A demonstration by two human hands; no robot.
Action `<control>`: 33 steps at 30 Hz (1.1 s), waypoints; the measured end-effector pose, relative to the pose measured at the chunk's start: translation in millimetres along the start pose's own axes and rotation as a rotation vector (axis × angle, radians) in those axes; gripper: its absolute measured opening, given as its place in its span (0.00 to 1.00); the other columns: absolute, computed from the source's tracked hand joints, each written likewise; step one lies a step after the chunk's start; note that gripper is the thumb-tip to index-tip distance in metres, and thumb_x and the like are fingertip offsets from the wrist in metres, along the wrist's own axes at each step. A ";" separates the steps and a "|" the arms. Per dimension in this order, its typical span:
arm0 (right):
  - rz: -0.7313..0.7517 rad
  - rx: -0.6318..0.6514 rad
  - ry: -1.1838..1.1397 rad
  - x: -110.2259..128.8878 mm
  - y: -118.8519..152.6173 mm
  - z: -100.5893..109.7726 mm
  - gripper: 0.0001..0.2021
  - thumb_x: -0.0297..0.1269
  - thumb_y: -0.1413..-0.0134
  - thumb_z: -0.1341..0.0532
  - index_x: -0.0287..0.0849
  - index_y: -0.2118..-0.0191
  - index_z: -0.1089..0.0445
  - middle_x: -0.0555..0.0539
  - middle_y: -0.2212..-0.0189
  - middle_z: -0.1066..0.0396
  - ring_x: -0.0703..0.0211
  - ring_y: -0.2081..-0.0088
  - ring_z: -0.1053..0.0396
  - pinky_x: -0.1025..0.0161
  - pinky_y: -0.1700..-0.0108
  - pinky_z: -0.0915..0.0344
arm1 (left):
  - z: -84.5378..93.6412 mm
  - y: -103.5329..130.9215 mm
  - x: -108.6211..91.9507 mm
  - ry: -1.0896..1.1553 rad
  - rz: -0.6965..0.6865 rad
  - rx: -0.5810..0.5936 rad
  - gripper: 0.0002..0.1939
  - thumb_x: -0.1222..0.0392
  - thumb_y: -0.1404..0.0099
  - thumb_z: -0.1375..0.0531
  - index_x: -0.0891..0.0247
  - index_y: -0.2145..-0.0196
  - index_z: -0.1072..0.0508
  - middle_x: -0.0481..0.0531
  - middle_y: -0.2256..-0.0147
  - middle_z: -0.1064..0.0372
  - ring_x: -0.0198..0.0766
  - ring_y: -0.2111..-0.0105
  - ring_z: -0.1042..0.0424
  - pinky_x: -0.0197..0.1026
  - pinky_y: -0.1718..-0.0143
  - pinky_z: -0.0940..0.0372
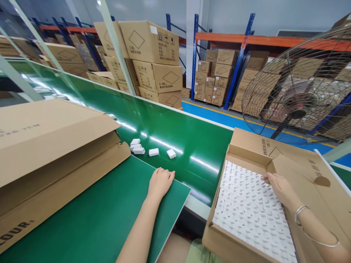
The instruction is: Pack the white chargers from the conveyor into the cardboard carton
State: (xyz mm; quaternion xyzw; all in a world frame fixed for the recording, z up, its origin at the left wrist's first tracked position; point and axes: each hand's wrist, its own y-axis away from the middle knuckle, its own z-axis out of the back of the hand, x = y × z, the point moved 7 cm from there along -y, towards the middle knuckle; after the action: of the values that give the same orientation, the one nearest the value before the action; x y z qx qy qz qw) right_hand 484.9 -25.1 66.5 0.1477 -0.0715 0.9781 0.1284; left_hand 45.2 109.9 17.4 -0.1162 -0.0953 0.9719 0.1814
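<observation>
My left hand (161, 181) rests at the far edge of the green table board (109, 212), its fingers curled; whether anything is under them is hidden. Beyond it, on the green conveyor belt (189, 146), lie several white plug adapters (153, 152), one of them (171, 153) apart to the right. On the right, an open cardboard box (233, 239) holds a white layer of closely packed pieces (246, 204). My right hand (276, 184) is over the far right part of that layer, thumb and fingers pinched together at its edge; what they hold is too small to name.
A large cardboard carton (55, 146) covers the left side of the table. A wire-caged fan (297, 109) stands behind the open box. Across the belt are stacked cartons (156, 47) and blue-and-orange racks (219, 37).
</observation>
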 end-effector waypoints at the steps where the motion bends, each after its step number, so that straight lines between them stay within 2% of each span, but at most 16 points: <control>1: -0.006 0.010 -0.004 -1.2 1.7 -1.6 0.27 0.51 0.39 0.64 0.45 0.66 0.31 0.46 0.66 0.32 0.54 0.61 0.35 0.59 0.58 0.42 | -0.3 0.0 0.1 -0.004 0.001 0.003 0.27 0.56 0.34 0.59 0.62 0.80 0.27 0.54 0.74 0.29 0.41 0.67 0.33 0.47 0.49 0.46; 10: 0.027 0.071 0.059 3.6 3.8 -12.3 0.25 0.48 0.39 0.64 0.46 0.65 0.33 0.47 0.68 0.32 0.54 0.63 0.35 0.58 0.59 0.41 | 0.0 -0.8 0.1 0.022 0.003 0.006 0.26 0.56 0.34 0.59 0.63 0.80 0.27 0.54 0.75 0.29 0.41 0.67 0.33 0.47 0.48 0.47; 15: 0.007 0.061 0.100 10.5 4.8 -3.7 0.25 0.49 0.40 0.63 0.46 0.66 0.32 0.46 0.67 0.31 0.54 0.63 0.35 0.59 0.62 0.40 | 1.2 -0.5 0.2 0.022 0.012 0.008 0.26 0.56 0.34 0.59 0.62 0.81 0.27 0.54 0.75 0.30 0.41 0.68 0.33 0.47 0.49 0.47; 19: -0.050 0.002 0.162 13.3 25.8 14.7 0.25 0.51 0.41 0.61 0.47 0.67 0.31 0.47 0.65 0.31 0.52 0.62 0.34 0.59 0.65 0.39 | 1.4 -0.6 0.2 0.016 0.007 0.002 0.26 0.56 0.34 0.59 0.63 0.80 0.27 0.54 0.75 0.29 0.41 0.68 0.33 0.47 0.49 0.47; 21: -0.053 0.025 0.154 16.0 42.2 17.2 0.24 0.51 0.41 0.61 0.47 0.67 0.31 0.47 0.63 0.31 0.52 0.61 0.34 0.59 0.64 0.39 | 1.2 -0.5 0.0 -0.004 0.002 0.004 0.27 0.56 0.34 0.59 0.63 0.79 0.27 0.54 0.75 0.29 0.41 0.68 0.33 0.47 0.49 0.47; 26: 0.050 0.095 0.031 26.8 75.7 7.6 0.23 0.50 0.39 0.60 0.47 0.63 0.31 0.48 0.60 0.32 0.54 0.57 0.35 0.58 0.56 0.40 | 0.9 -0.4 -0.4 -0.027 -0.015 0.012 0.26 0.56 0.34 0.59 0.63 0.79 0.27 0.54 0.75 0.29 0.40 0.68 0.33 0.47 0.49 0.47; 33: 0.131 0.140 0.020 38.1 88.6 -3.1 0.22 0.47 0.38 0.60 0.44 0.62 0.31 0.45 0.59 0.33 0.53 0.55 0.38 0.56 0.54 0.42 | 1.7 -0.7 -0.7 -0.029 -0.006 0.026 0.26 0.56 0.34 0.59 0.63 0.78 0.26 0.53 0.74 0.29 0.40 0.68 0.33 0.47 0.49 0.46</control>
State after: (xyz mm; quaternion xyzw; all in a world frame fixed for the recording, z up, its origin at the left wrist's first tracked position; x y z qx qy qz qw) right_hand 424.8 -100.6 66.3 0.1414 -0.0113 0.9884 0.0545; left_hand 45.5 110.0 19.3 -0.0996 -0.0854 0.9741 0.1844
